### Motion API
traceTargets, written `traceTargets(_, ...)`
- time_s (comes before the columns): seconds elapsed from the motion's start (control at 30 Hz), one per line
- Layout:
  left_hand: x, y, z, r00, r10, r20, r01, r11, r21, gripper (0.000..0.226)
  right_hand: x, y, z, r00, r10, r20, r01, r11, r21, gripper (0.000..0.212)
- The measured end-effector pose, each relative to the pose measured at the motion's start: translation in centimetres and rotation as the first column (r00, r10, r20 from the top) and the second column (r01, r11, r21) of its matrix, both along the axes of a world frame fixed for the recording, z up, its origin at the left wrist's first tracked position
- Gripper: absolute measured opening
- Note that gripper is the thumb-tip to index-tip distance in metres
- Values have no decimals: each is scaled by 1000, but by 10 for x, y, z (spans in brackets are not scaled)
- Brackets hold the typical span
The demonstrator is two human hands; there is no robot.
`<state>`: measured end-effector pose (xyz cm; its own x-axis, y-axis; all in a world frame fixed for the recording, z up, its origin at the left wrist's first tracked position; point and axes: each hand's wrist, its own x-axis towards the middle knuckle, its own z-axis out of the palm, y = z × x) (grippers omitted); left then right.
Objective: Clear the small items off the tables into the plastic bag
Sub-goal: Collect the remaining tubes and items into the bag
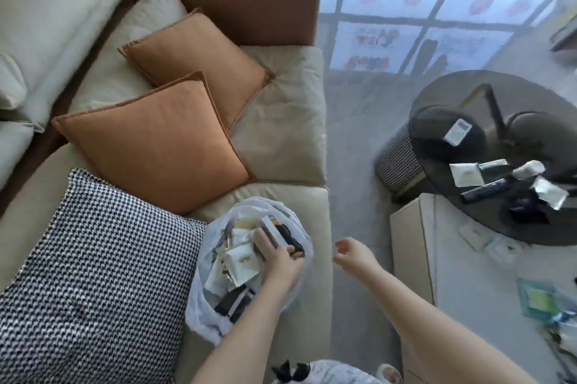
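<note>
A white plastic bag (pixel 203 311) sits open on the beige sofa seat, filled with several packets and small boxes. My left hand (pixel 281 265) is inside its mouth, fingers closed on a stack of small boxes (pixel 274 235), one of them black and orange. My right hand (pixel 352 254) hovers open beside the bag, over the floor, holding nothing. On the dark round glass table (pixel 443 96) at the right lie several white sachets (pixel 465 174), a dark tube (pixel 484 191) and a white tag (pixel 457 131).
Two orange cushions (pixel 162 140) and a houndstooth cushion (pixel 93 274) lie on the sofa left of the bag. A white low table (pixel 468 274) with a green packet (pixel 537 299) stands lower right. A houndstooth stool (pixel 396 161) sits beside the glass table.
</note>
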<state>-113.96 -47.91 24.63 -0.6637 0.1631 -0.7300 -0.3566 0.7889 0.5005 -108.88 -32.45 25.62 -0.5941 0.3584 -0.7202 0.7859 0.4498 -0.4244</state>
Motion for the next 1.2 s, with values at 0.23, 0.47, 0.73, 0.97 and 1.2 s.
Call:
traceTargets(0.23,56,79,37,933,-355,-67,353,935,-32,38,89,66,25,992,-119,-34,121,990,78,40)
traceTargets(0.47,151,161,54,775,-621,-121,618,783,-61,35,226,121,39,974,-223,-29,225,962,153,35)
traceTargets(0.73,305,232,57,516,-841,-161,836,536,-121,24,419,160,50,890,-453,-52,451,858,247,31)
traceTargets(0.97,431,284,62,307,-935,-180,939,328,-106,28,562,180,51,775,-629,-62,617,731,291,31)
traceTargets(1.2,508,329,56,178,-969,-169,975,197,-104,27,649,189,31,608,-792,-57,776,577,254,29)
